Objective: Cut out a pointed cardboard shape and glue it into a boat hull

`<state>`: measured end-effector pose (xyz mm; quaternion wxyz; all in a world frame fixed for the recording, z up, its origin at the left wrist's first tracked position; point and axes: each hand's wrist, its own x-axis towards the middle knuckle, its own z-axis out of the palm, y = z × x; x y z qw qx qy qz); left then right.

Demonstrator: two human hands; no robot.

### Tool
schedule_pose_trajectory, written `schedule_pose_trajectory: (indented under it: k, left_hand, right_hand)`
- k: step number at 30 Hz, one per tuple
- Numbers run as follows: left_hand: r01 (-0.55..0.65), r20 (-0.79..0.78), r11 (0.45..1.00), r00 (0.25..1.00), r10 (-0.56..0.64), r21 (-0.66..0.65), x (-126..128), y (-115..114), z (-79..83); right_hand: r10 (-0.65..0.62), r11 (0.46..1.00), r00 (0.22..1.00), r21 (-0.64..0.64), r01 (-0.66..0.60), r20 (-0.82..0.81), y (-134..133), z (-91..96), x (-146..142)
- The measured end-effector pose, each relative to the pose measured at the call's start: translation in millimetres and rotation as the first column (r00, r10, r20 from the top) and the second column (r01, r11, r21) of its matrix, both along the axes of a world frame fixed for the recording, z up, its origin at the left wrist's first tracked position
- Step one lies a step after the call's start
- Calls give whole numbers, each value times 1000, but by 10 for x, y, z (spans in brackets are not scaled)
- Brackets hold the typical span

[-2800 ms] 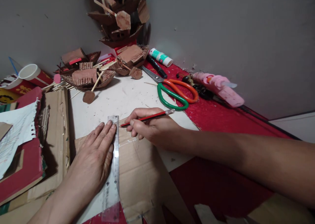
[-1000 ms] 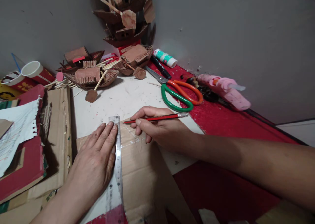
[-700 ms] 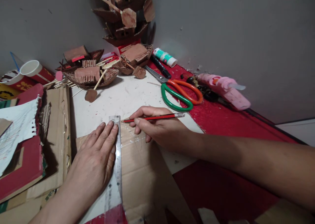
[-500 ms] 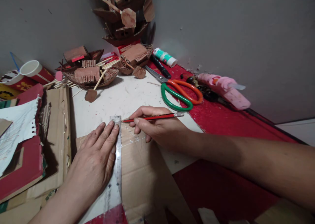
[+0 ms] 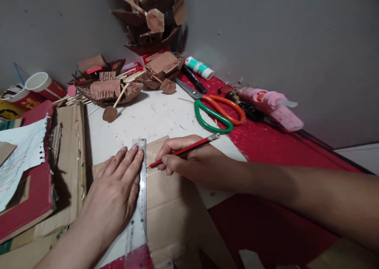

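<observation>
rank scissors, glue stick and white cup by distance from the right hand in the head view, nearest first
1. scissors, just beyond the right hand and its pencil
2. glue stick, farther back
3. white cup, far left

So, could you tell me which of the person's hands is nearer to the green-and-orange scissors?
Right. The right hand, gripping the red pencil, sits just in front of the scissors and their handles; the left hand lies flat on the ruler, farther off to the left.
</observation>
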<state>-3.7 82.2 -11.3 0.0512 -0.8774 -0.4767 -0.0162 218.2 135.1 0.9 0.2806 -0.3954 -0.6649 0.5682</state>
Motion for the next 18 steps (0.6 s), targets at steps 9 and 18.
schedule_pose_trajectory:
  k: [9,18]
  left_hand:
    - [-13,6,1000,1000,13,-9,8,5,-5]
    - [8,-54,998,999,-4,65,32,-10,56]
  right_hand:
    - [103,988,995,113,-103,8,-40,62,33]
    - [73,994,991,88,-63,-113,-73,39,80]
